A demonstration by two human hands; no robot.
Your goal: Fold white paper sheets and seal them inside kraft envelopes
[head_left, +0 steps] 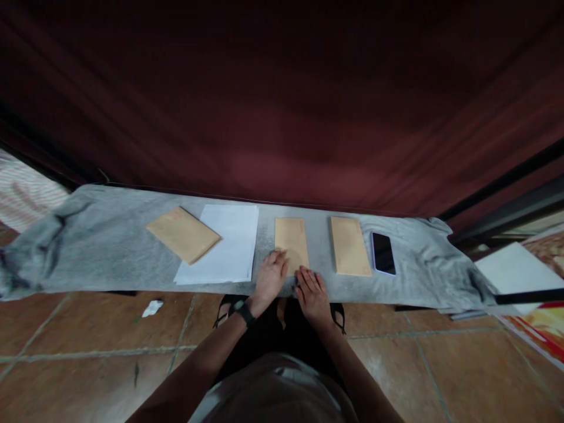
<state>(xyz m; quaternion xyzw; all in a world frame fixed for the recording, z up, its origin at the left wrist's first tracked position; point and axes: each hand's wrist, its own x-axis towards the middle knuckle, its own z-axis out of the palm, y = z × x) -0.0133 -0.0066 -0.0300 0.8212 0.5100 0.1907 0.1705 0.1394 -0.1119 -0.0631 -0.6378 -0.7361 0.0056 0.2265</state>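
Note:
A narrow table under a grey cloth (110, 247) runs across the view. My left hand (270, 275) rests flat on the near left corner of a brown envelope (291, 241), fingers stretched out. My right hand (312, 289) lies flat on the cloth at the envelope's near right edge, fingers together and extended. A second brown envelope (349, 245) lies to the right, with a dark phone (382, 252) beside it. To the left, a third brown envelope (182, 234) sits partly on white sheets of paper (229, 247).
A dark red curtain (282, 106) hangs right behind the table. The floor is brown tile (88, 352) with a white paper scrap (152, 307) on it. A white sheet (511, 270) and colourful printed material (546, 329) lie at the right.

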